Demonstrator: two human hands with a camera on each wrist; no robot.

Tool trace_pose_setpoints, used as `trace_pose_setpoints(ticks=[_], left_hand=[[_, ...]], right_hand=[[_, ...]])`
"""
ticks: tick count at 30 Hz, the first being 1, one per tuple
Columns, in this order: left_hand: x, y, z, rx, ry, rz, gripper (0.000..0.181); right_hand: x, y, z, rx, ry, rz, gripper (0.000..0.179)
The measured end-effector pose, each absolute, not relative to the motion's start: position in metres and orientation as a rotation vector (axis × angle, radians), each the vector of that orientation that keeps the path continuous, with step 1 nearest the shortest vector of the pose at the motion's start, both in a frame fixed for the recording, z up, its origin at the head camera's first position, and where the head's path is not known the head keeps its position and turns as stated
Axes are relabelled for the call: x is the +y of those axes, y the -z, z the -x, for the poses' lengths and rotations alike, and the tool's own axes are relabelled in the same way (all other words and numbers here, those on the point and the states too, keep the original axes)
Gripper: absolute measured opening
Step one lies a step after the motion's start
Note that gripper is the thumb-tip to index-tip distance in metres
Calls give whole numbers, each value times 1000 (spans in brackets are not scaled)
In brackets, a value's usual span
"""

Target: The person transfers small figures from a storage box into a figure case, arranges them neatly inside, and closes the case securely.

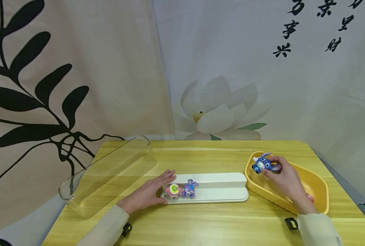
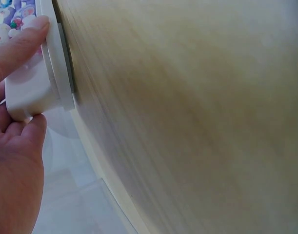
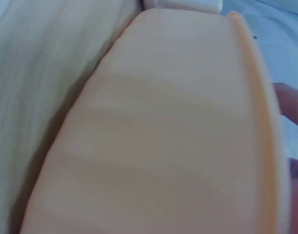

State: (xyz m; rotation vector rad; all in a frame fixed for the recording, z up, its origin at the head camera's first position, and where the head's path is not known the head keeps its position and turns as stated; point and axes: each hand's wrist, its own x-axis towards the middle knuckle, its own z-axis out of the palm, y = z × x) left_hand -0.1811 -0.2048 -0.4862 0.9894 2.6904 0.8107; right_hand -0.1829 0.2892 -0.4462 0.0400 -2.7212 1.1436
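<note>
My right hand (image 1: pixel 288 184) pinches a small blue figurine (image 1: pixel 261 164) with long ears, held up over the left end of the yellow bin (image 1: pixel 308 179). In the right wrist view the bin's outer wall (image 3: pixel 153 126) hides most of that hand. My left hand (image 1: pixel 148 195) grips the left end of a white stepped display base (image 1: pixel 220 195), thumb at the front edge and fingers behind. On the base's lower step, near this hand, a pink figurine (image 1: pixel 173 191) with a green and yellow round top stands beside a purple long-eared figurine (image 1: pixel 189 189).
A clear plastic cover (image 1: pixel 115 177) lies at an angle on the left of the wooden table (image 1: pixel 201 223). Something pink (image 1: pixel 310 197) is in the bin, partly hidden by my right wrist. A printed curtain (image 1: pixel 124 68) hangs behind the table.
</note>
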Motion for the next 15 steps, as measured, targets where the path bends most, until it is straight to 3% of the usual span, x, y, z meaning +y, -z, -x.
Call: trace_pose_setpoints(ticks=[15], left_hand=[[-204,486,181,2680,-813,-992,97]], right_hand=[[266,423,166,-2590,-1452,-275,47]])
